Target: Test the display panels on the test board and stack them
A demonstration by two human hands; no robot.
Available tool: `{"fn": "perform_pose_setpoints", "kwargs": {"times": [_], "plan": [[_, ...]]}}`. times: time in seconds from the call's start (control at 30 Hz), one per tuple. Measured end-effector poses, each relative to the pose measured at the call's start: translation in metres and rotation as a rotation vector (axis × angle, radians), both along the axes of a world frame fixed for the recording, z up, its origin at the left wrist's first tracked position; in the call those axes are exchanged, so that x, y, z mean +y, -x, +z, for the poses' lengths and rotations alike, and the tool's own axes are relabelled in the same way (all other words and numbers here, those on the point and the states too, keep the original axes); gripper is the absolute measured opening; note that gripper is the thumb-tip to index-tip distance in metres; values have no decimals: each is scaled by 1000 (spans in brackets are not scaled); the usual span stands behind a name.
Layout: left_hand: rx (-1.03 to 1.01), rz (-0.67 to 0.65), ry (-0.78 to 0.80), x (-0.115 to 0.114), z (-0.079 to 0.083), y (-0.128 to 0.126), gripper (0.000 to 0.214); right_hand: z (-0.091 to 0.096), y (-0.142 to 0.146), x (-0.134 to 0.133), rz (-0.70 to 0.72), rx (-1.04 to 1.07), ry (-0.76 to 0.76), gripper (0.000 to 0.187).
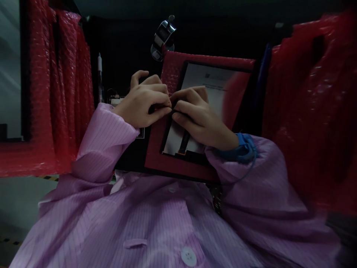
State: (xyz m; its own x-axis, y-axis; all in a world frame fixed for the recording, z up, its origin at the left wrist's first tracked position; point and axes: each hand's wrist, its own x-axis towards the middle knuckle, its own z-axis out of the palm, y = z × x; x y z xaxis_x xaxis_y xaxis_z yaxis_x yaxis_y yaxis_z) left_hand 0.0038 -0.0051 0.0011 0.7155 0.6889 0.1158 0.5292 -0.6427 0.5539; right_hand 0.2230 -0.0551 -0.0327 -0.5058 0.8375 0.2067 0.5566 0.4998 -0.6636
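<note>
A flat display panel (192, 80) with a pale, faintly printed back and black edges lies tilted on a red bubble-wrap sheet (158, 149). From its lower edge a dark flat ribbon cable (184, 143) runs up and disappears beneath my right hand (199, 117). My left hand (147, 100) is closed in a pinch over the panel's left edge. Thumb and fingertips of my right hand are pinched too, meeting those of the left. Whatever sits between the fingertips is dark, tiny and mostly hidden. Around my right wrist is a blue wrist strap (245, 147) with a thin cord.
Behind the panel stands a shiny metal device (163, 39), perhaps a hand counter. A white-capped pen (99, 72) lies left of my left hand. Red bubble-wrap bags (67, 74) rise at the left beside another panel (11, 74); more red bubble wrap (312, 111) fills the right.
</note>
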Motion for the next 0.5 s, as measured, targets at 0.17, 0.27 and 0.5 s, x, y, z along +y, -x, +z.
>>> {"fn": "perform_pose_setpoints", "kwargs": {"times": [0.17, 0.27, 0.5], "plan": [[-7, 38, -33, 0, -5, -5, 15, -2, 6, -3, -36, 8, -23, 30], [-40, 65, -92, -5, 4, 0, 21, -2, 8, -5, -59, 58, -33, 33], [-130, 670, -374, -84, 8, 22, 28, 0, 6, -8, -159, 203, 2, 41]]}}
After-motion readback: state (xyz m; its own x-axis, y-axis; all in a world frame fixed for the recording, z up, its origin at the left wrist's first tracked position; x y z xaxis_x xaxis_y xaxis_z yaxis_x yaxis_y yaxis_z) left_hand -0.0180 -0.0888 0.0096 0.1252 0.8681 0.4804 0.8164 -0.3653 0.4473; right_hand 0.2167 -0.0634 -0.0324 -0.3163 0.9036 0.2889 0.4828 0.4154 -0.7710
